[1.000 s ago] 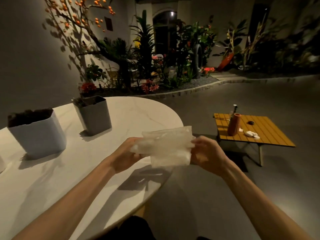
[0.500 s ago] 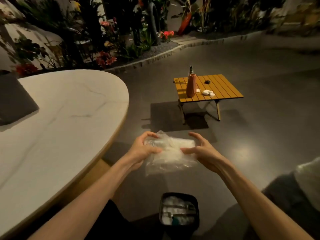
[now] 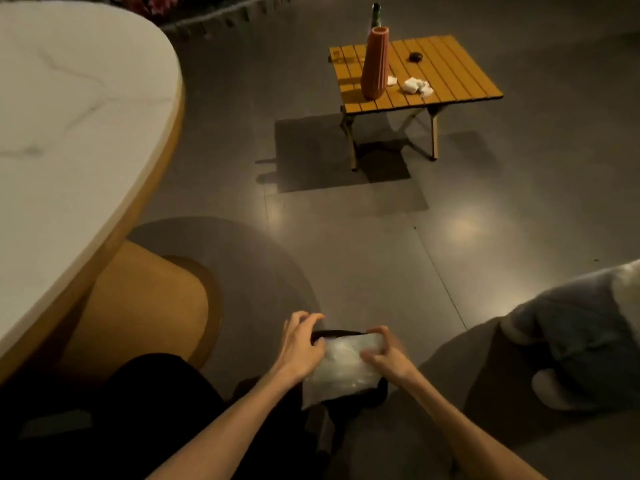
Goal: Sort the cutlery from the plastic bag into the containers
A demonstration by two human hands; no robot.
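Both hands hold the plastic bag [image 3: 341, 370] low over the floor, directly above a black bin [image 3: 346, 398] whose dark rim shows along the bag's far edge and below its near edge. The bag is translucent and crumpled; its contents cannot be made out.

Left hand [image 3: 300, 344]: positioned at the bag's left edge. Its fingers are curled over the far left corner, and the hand grips the bag there.

Right hand [image 3: 382, 355]: positioned at the bag's right edge. Thumb and fingers are curled and pinch the plastic at the far right corner.

The two hands sit close together, separated only by the width of the bag.

Surroundings:
- A white marble-pattern table [image 3: 69, 133] with a tan edge and a tan pedestal base occupies the left side.
- A low yellow slatted table [image 3: 450, 71] stands well apart on the grey floor, further ahead.
- On the slatted table stand an orange ribbed vase [image 3: 374, 64] and, behind it, a dark bottle [image 3: 376, 15].
- White crumpled tissues [image 3: 417, 86] lie just beside the vase, and a small dark round object [image 3: 414, 56] lies further back
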